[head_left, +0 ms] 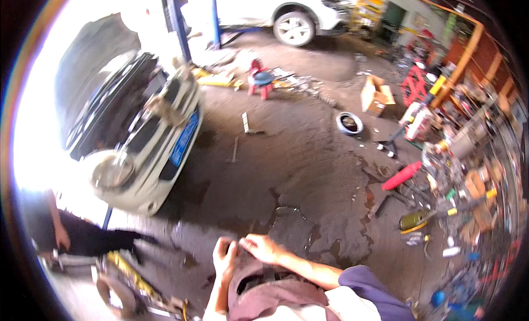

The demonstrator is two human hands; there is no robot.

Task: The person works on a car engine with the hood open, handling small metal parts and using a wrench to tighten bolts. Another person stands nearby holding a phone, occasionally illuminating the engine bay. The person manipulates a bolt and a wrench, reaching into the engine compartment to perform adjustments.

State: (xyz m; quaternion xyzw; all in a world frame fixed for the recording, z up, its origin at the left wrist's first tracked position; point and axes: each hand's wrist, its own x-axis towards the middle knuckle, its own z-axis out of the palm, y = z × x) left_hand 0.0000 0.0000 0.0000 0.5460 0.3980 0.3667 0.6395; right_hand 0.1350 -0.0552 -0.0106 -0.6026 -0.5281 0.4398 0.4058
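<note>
Both of my hands are raised close together in front of my body, at the lower middle of the view. My left hand [223,256] has its fingers curled in. Beside it, almost touching, my right hand [261,248] is closed with thumb and fingertips pressed together toward the left one. Whatever lies in the fingers, if anything, is too small and blurred to make out. Just below them hangs a dark brown cloth garment [278,300] worn at my front, with a dark opening near the hands.
At left stands a pale car [143,197] with its hood up; a person [41,221] is beside it. A white car [242,9] is at the back near blue posts [177,26]. A red stool [260,81], a cardboard box [377,96] and a red cylinder [401,176] sit on the wet floor.
</note>
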